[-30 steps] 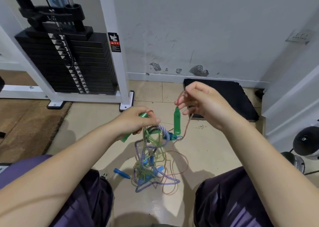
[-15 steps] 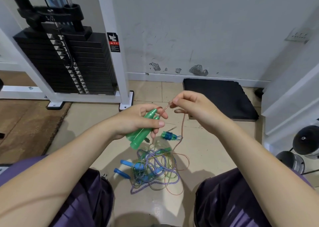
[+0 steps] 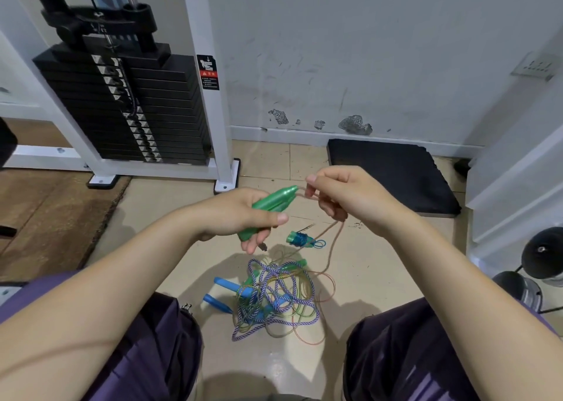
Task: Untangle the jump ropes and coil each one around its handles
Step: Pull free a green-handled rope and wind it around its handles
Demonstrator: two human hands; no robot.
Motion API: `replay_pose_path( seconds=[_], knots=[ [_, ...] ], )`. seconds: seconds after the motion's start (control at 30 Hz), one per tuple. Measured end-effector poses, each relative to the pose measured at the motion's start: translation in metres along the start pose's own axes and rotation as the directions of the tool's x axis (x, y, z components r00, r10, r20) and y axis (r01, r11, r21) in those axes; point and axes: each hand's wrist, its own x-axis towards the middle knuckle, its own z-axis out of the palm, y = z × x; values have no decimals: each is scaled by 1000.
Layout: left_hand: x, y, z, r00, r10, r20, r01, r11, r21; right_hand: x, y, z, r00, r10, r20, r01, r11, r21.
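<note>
My left hand (image 3: pixel 240 214) grips two green jump-rope handles (image 3: pixel 272 202) side by side, tips pointing up and right. My right hand (image 3: pixel 341 196) pinches the thin orange rope (image 3: pixel 330 248) right at the handle tips; that rope hangs down to the floor. Below my hands a tangled heap of ropes (image 3: pixel 277 297) lies on the tiles: a purple-and-white braided rope, greenish and orange cords, and blue handles (image 3: pixel 227 285) at its left. A small coiled teal rope bundle (image 3: pixel 300 238) lies apart, just above the heap.
A weight-stack machine (image 3: pixel 128 111) with a white frame stands at the back left. A black foam pad (image 3: pixel 393 175) lies against the wall at the right. Dumbbells (image 3: pixel 542 257) sit at the far right. My knees in purple trousers flank the heap.
The second green handle went from my right hand into my left, beside the first. The tangle dropped from my left hand to the floor. My right hand now pinches the orange rope.
</note>
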Motion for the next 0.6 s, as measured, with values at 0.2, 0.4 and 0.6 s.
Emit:
replay_pose_path(
  seconds=[0.2, 0.4, 0.6],
  knots=[
    [12, 5, -1, 916, 105, -387, -336, 727, -598, -3, -5, -6, 998, 58, 31, -56, 996, -67],
    [6, 1, -12, 889, -27, -457, -136, 938, -320, -7, -2, -8, 996, 76, 42, -73, 996, -59],
    [1, 6, 5, 997, -75, -30, 70, 989, -130, 2, 8, -8, 984, 36, -174, -59, 990, -131]
  ],
)
